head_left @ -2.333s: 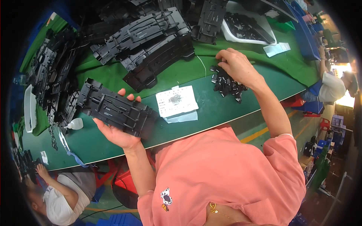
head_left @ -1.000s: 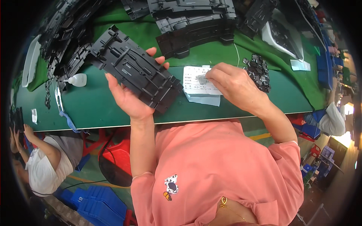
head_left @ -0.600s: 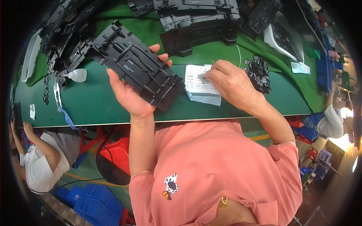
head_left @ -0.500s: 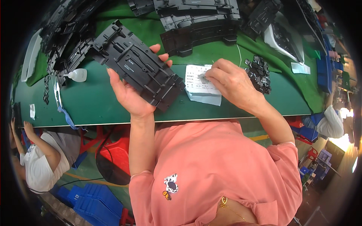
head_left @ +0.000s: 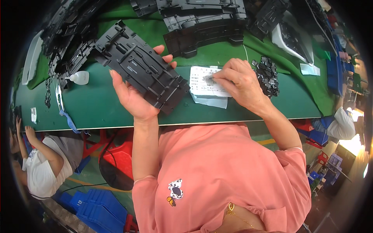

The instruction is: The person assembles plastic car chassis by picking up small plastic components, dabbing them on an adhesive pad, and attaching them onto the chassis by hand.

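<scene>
My left hand [head_left: 134, 101] holds up a black moulded plastic panel [head_left: 136, 66], tilted, with raised ribs and small brackets on its face. The thumb shows at the panel's left edge, and fingertips curl round its right edge. Over a printed white paper slip [head_left: 199, 86] my right hand [head_left: 241, 83] is closed in a pinch; whatever lies between the fingertips is too small to make out. By those fingertips a little heap of tiny grey pieces [head_left: 208, 77] rests on the slip. A pile of small black parts [head_left: 267, 77] lies to the right of this hand.
Larger black panels [head_left: 204, 33] are stacked at the back on green cloth. More black parts [head_left: 74, 50] stand at the left, near a white squeeze bottle [head_left: 80, 77] and scissors [head_left: 59, 99]. A white bin [head_left: 285, 40] sits back right. Another person [head_left: 44, 163] is at far left.
My right hand has shifted slightly to the right, its fingertips still at the grey heap. The left hand and the panel have hardly moved.
</scene>
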Demonstrator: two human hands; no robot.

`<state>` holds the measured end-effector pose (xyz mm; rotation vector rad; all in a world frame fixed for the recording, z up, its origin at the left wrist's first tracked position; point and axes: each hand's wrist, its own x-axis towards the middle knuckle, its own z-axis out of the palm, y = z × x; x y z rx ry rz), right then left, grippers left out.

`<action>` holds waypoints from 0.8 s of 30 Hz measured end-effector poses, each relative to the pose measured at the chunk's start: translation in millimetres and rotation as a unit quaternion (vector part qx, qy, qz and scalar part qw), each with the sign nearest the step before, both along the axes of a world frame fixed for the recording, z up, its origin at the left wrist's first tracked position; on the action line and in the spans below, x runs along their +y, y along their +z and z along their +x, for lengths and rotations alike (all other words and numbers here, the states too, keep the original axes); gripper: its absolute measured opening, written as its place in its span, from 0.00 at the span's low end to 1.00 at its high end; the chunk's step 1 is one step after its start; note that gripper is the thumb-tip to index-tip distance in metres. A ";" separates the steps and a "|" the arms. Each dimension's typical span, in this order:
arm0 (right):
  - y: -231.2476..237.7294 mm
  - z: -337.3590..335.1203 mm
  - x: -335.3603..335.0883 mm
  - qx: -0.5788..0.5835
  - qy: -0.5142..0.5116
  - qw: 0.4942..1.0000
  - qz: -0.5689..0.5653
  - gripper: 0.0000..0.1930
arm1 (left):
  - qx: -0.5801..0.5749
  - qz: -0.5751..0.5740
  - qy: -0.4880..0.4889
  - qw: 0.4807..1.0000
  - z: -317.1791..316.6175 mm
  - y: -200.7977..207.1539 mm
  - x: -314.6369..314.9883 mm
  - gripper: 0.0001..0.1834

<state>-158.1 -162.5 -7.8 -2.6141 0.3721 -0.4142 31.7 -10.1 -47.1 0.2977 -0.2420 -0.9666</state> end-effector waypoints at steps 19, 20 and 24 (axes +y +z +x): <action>13.4 0.3 4.3 -0.001 0.002 0.999 0.052 0.04 | 0.008 0.034 0.019 0.999 -1.7 6.3 -1.6 0.44; 16.9 0.3 5.3 0.024 -0.075 0.976 0.204 0.04 | 0.017 0.027 0.020 0.999 -1.5 5.8 -1.8 0.44; 24.8 1.0 -5.9 0.050 -0.177 0.847 0.499 0.06 | 0.031 0.028 0.021 0.999 -2.5 5.2 0.8 0.43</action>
